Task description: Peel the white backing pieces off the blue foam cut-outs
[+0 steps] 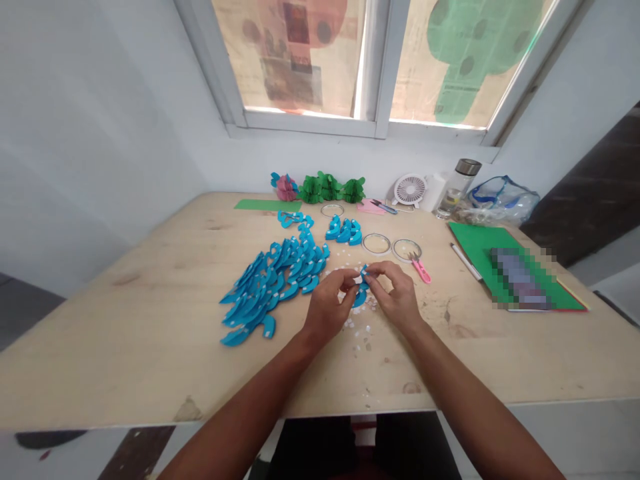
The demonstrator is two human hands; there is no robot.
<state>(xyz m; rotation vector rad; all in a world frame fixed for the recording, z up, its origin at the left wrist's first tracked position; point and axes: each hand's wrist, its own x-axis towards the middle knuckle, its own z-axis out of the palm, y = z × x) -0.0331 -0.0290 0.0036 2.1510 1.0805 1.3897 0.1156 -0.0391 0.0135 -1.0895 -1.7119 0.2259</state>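
Between my two hands is a small curved blue paper piece (360, 299) with a white patch near its upper end. My left hand (327, 303) pinches at its left side, thumb and forefinger close together. On the other side, my right hand (399, 297) grips its upper end between thumb and fingers. Part of the piece is hidden by the fingertips. Left of my hands lies a large spread of similar blue paper pieces (270, 283), many with small white patches. A smaller blue group (344, 230) sits just beyond my hands.
White paper scraps (357, 327) litter the wood table (150, 313). Tape rolls (376, 244) and pink-handled snips (421, 270) lie beyond my right hand. Green paper ornaments (327, 188), a small fan (410, 190) and a glass bottle (456, 190) line the back; a green folder (480, 250) lies right.
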